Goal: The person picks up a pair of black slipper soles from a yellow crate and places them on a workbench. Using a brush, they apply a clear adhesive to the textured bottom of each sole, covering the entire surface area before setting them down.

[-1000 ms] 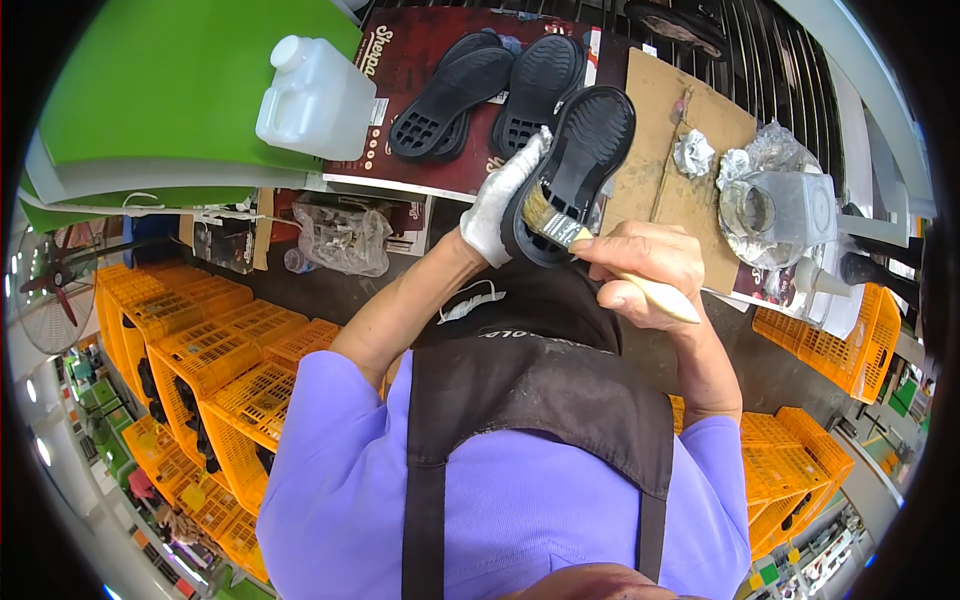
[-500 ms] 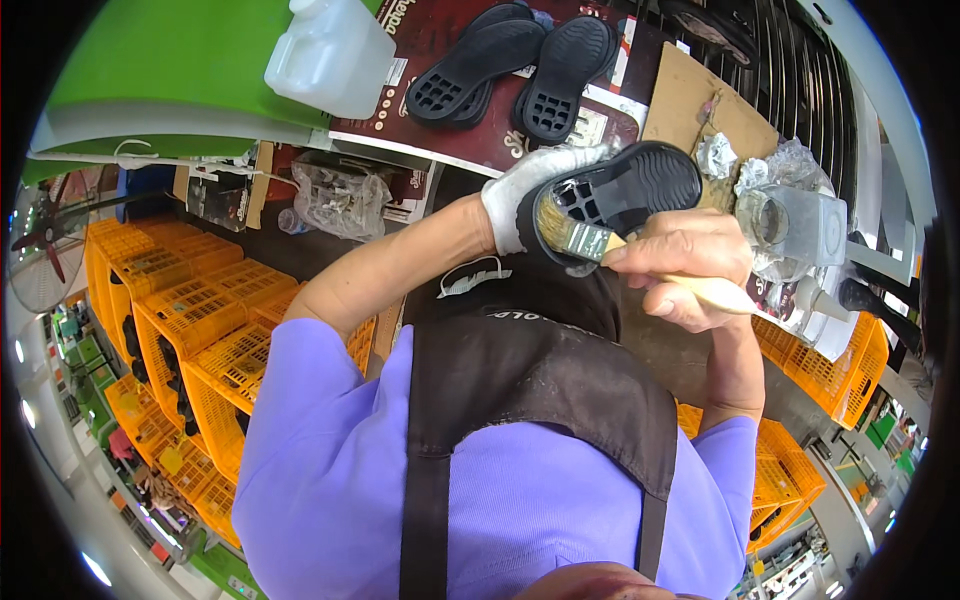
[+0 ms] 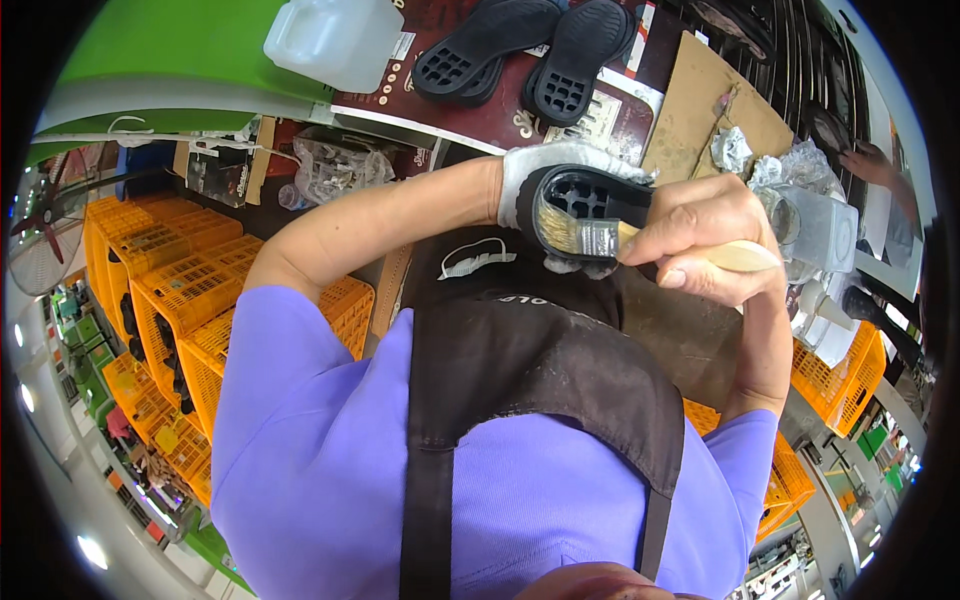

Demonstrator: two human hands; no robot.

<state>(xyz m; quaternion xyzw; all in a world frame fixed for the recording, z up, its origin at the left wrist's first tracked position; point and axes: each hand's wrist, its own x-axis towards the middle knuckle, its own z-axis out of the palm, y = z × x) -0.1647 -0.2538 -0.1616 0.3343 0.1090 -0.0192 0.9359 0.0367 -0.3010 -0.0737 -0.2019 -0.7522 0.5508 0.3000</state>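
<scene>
My left hand [image 3: 522, 172], in a white glove, is closed round a black shoe sole [image 3: 583, 185] from its far side and underneath. The sole's cavity with its grid of square hollows faces up. In my bare right hand [image 3: 712, 235] is a paintbrush [image 3: 598, 238] with a pale wooden handle and a metal band. Its bristles rest at the near inner edge of the sole's left end. My right fingers hide the sole's right end.
More black soles [image 3: 570, 75] lie on the dark red table top [image 3: 480, 125] beyond, beside a translucent plastic jug [image 3: 335, 45]. Right of them are cardboard [image 3: 715, 100] and a clear container [image 3: 822, 228]. Orange crates [image 3: 190, 270] stack at left. Another person's hand [image 3: 872, 163] shows at far right.
The sole has turned and come partly under my right hand. The brush has shifted slightly right, its bristles still at the sole's left end. Another person's hand has appeared at far right.
</scene>
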